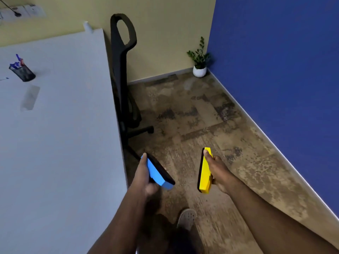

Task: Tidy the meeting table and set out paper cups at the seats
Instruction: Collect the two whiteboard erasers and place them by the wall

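Fingers of the left hand (145,178) curl around a blue eraser (158,172) with a black felt underside, the thumb stretched along its blue top edge. Fingers of the right hand (218,174) wrap around a yellow eraser (205,173), also backed with black felt, with the thumb lying along the top of its narrow edge. Both erasers are held out in front of the body, side by side but apart, above the floor and just to the right of the table edge.

A large white meeting table (60,143) fills the left half of the view. Near its far left side stands a black mesh pen holder (23,72) with blue and red pens sticking out of it. Just in front of the holder lies a small clear, flat item (30,97), too faint to identify. A pen tip shows at the far left edge of the table.

A black office chair (123,70) is pushed against the right side of the table, its tall back with a looped top rising against a pale yellow wall. To the right, a deep blue wall meets the yellow one at a corner, where a small green plant in a round white pot (199,70) sits on the floor. The floor is mottled brown carpet (201,114). One light-coloured shoe (187,218) shows at the bottom, between the two forearms.
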`<act>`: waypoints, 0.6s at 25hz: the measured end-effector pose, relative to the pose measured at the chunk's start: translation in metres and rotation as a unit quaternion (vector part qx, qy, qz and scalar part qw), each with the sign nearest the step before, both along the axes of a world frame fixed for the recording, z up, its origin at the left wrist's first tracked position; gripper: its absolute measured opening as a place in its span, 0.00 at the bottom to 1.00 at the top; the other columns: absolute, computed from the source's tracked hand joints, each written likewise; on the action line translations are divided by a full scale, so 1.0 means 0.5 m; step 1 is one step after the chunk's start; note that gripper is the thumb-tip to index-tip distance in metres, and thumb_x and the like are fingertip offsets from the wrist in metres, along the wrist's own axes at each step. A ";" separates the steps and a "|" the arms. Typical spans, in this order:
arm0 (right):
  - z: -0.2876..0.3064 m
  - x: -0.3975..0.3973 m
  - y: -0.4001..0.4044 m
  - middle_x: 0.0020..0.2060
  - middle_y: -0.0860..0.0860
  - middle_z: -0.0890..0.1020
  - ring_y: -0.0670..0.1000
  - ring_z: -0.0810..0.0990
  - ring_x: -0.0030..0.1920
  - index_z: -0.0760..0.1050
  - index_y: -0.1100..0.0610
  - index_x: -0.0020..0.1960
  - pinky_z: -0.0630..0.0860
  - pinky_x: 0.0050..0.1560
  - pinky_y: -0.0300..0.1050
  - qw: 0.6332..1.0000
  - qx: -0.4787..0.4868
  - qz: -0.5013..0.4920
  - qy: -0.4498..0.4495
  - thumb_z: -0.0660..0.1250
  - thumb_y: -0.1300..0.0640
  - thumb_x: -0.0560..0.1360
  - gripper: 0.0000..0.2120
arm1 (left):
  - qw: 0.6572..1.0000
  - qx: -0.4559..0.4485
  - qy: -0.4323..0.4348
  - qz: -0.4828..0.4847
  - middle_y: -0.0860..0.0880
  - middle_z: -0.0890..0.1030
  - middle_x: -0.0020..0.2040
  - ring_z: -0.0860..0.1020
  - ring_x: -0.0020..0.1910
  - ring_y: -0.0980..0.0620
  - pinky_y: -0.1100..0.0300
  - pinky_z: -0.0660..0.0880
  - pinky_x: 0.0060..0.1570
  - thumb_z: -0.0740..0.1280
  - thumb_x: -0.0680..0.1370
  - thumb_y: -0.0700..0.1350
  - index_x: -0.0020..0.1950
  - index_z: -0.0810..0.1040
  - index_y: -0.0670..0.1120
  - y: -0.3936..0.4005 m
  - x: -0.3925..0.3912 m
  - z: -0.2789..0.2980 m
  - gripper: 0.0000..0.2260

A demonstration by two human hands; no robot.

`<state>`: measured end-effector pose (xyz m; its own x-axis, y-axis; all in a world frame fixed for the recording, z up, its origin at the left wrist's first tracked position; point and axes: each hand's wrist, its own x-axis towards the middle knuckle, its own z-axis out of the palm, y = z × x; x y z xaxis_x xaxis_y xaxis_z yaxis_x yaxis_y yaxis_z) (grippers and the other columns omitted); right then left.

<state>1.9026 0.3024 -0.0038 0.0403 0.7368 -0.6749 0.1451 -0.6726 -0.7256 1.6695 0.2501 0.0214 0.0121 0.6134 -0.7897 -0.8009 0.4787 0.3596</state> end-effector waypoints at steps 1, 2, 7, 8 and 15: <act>-0.005 0.020 0.022 0.53 0.54 0.79 0.56 0.80 0.53 0.69 0.53 0.62 0.77 0.55 0.56 0.999 -0.043 0.012 0.010 0.65 0.37 0.73 0.26 | 1.000 -0.012 0.018 -0.016 0.43 0.80 0.44 0.79 0.43 0.45 0.48 0.77 0.50 0.68 0.75 0.57 0.57 0.76 0.41 0.030 0.020 -0.005 0.21; -0.008 0.040 0.049 0.53 0.55 0.81 0.57 0.81 0.51 0.69 0.56 0.63 0.78 0.52 0.53 0.997 -0.069 0.034 0.012 0.68 0.42 0.73 0.25 | 0.999 -0.016 0.037 -0.037 0.43 0.79 0.44 0.79 0.43 0.45 0.49 0.77 0.49 0.68 0.75 0.53 0.57 0.76 0.41 0.061 0.039 -0.006 0.18; 0.008 0.111 0.292 0.52 0.55 0.82 0.58 0.81 0.52 0.74 0.56 0.60 0.77 0.54 0.50 0.980 0.052 0.144 -0.125 0.72 0.52 0.69 0.22 | 0.961 0.028 0.226 -0.154 0.44 0.81 0.48 0.82 0.40 0.47 0.56 0.78 0.31 0.65 0.76 0.41 0.62 0.73 0.47 0.284 0.123 -0.017 0.15; 0.017 0.116 0.350 0.53 0.54 0.81 0.58 0.80 0.54 0.73 0.54 0.61 0.75 0.52 0.46 0.963 0.101 0.162 -0.188 0.73 0.51 0.68 0.23 | 0.942 0.036 0.292 -0.163 0.44 0.80 0.53 0.82 0.44 0.47 0.55 0.79 0.35 0.66 0.77 0.42 0.65 0.72 0.49 0.342 0.134 -0.023 0.17; 0.068 0.150 0.700 0.65 0.55 0.72 0.58 0.74 0.63 0.60 0.49 0.74 0.73 0.55 0.48 0.871 0.286 0.179 -0.357 0.70 0.42 0.69 0.37 | 0.778 0.058 0.568 -0.264 0.47 0.77 0.61 0.77 0.53 0.49 0.59 0.73 0.41 0.71 0.74 0.55 0.75 0.65 0.47 0.725 0.167 0.016 0.33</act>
